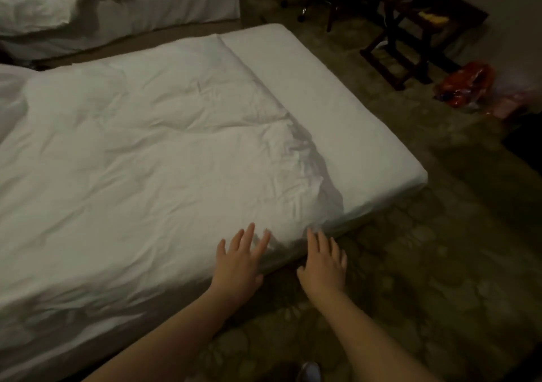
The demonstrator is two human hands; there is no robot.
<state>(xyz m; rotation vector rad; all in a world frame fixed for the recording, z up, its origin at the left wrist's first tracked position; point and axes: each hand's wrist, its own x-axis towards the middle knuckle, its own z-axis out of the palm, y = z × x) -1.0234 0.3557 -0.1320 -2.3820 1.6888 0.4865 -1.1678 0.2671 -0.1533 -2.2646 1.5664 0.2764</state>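
Left hand [239,259], right hand [322,261]: fingers spread, flat at duvet [146,152] edge.
Risk: unpinched corner just ahead of the fingertips may slide off mattress [337,102].

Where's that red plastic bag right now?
In the head view, the red plastic bag lies on the carpet at the far right, just in front of the dark wooden stand.

The duvet [146,146] is cut off by the left edge, the second bed [164,3] by the top. The red bag [466,86] is blurred; what it holds cannot be made out.
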